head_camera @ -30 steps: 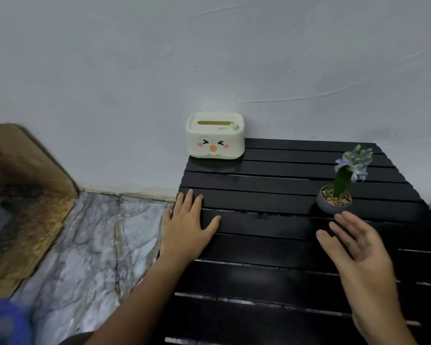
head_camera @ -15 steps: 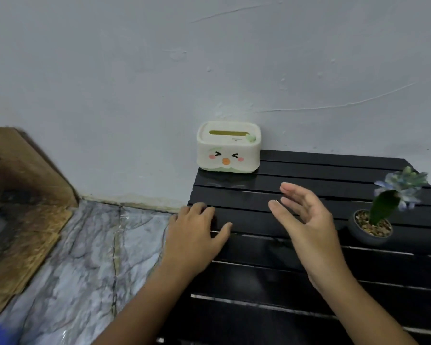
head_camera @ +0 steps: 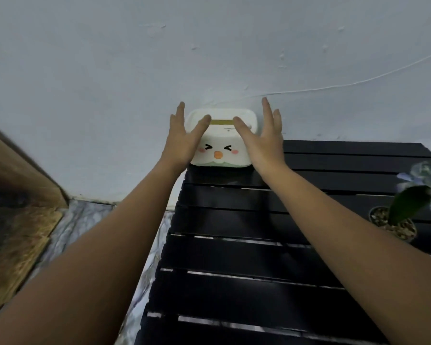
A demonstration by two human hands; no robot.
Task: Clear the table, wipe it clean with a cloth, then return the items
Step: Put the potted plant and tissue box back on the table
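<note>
The box point(head_camera: 221, 143), a white holder with a face printed on its near side, is shown at the far left corner of the table point(head_camera: 259, 282), with its back apparently against the wall point(head_camera: 209, 58). Its long axis runs left to right, parallel to the wall and to the slats. The left hand point(head_camera: 182, 143) is placed at the box's left end and the right hand point(head_camera: 261, 143) at its right end, so that the box lies directly between the palms. Fingers of both hands are held straight and spread, pointing toward the wall, and each thumb is laid over the lid near the slot. Nothing is gripped; whether the palms already touch the ends cannot be told. Both hands are equally near.

The step is judged to be the clearing of the first item, by an inward squeeze and a lift. Little room is seen behind the box, and the table edge falls away just left of it, above the floor point(head_camera: 90, 235). Open room lies toward the viewer. The plant point(head_camera: 403, 212) stands well apart at the right.
</note>
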